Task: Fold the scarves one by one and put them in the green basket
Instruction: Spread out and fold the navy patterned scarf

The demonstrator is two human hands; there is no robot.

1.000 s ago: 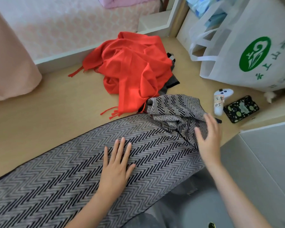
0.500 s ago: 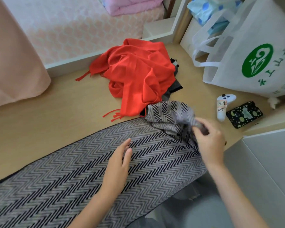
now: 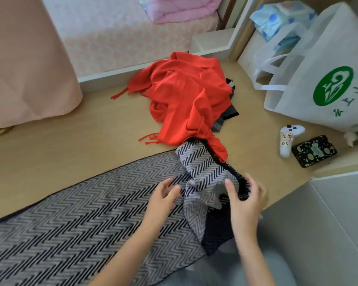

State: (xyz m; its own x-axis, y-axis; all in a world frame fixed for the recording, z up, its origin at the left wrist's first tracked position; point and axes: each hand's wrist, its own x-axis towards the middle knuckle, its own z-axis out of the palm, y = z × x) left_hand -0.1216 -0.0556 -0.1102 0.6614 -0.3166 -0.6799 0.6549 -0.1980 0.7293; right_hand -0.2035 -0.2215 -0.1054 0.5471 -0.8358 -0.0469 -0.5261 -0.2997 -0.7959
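Two hands at work on the grey scarf, spread along the near floor: right hand pinches its lifted black fringed end (thumb in front), left hand loosely open just beside it, holding nothing. Farther back, the red scarf sits heaped.

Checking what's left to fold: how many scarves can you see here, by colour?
red scarf: 1
grey-and-black zigzag scarf: 1
dark grey cloth under the red one, likely a scarf: 1
Total: 3

Head-worn wide-angle view, forward and down, close over grey scarf
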